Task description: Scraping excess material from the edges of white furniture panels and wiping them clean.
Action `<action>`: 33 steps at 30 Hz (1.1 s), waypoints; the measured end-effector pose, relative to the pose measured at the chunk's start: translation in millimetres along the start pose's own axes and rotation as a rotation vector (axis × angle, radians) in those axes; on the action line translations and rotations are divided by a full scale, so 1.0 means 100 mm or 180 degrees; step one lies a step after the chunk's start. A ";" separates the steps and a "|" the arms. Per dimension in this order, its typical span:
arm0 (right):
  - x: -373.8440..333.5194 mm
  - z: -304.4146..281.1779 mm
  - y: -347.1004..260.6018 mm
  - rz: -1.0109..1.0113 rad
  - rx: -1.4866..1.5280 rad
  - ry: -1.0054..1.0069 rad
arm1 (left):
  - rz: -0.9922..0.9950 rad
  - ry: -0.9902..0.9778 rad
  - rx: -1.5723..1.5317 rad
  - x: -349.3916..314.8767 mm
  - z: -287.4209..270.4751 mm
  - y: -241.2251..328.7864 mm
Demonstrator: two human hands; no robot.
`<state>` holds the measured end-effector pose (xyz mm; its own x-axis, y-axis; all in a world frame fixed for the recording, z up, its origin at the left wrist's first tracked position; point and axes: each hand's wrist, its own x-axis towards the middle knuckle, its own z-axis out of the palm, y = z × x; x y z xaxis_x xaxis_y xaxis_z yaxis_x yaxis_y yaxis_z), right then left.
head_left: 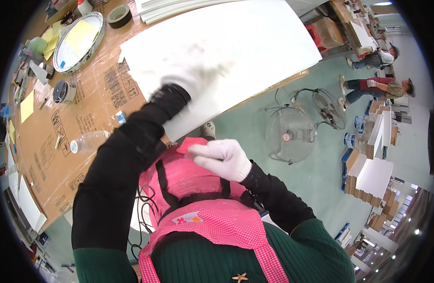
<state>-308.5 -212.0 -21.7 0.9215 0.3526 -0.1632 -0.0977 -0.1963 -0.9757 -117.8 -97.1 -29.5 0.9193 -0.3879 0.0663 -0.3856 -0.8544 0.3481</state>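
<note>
A large white board (254, 42) lies on the table in front of me. My left hand (188, 78), in a white glove and black sleeve, is over the board, smeared by motion. Its fingers cannot be made out, nor whether it holds something; a faint yellowish blur shows beside it. My right hand (224, 158), also in a white glove, hovers before my pink apron (193, 181) near the board's front edge. Its fingers stretch leftward, with nothing visible in them.
Cardboard covers the table (96, 104), holding a clear plastic bottle (89, 141), a small jar (64, 92), a tape roll (119, 16) and a round lid (79, 42). Floor fans (292, 134) stand at right. Two people (377, 87) are farther off, near stacked boards (367, 179).
</note>
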 end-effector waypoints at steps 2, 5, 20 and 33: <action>-0.09 0.01 -0.14 -0.0153 0.0399 -0.0059 | 0.0381 -0.0349 -0.0235 -0.27 0.19 0.17; -0.13 -0.22 -0.39 -0.0388 -0.0211 -0.0758 | 0.2250 0.0054 -0.0742 -0.59 0.28 0.32; 0.01 -1.29 -0.34 0.0411 0.1177 0.2443 | -0.1404 0.0203 0.0134 0.03 -0.31 -2.12; 1.58 -0.54 -0.25 -0.0255 0.0280 0.1219 | -0.2108 0.1975 -0.1253 -1.13 -0.19 -0.99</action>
<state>-139.9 -200.6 -15.1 0.9993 -0.0062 -0.0360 -0.0365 -0.0972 -0.9946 -181.5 38.2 -53.6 0.8614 0.4729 0.1852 0.1714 -0.6139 0.7705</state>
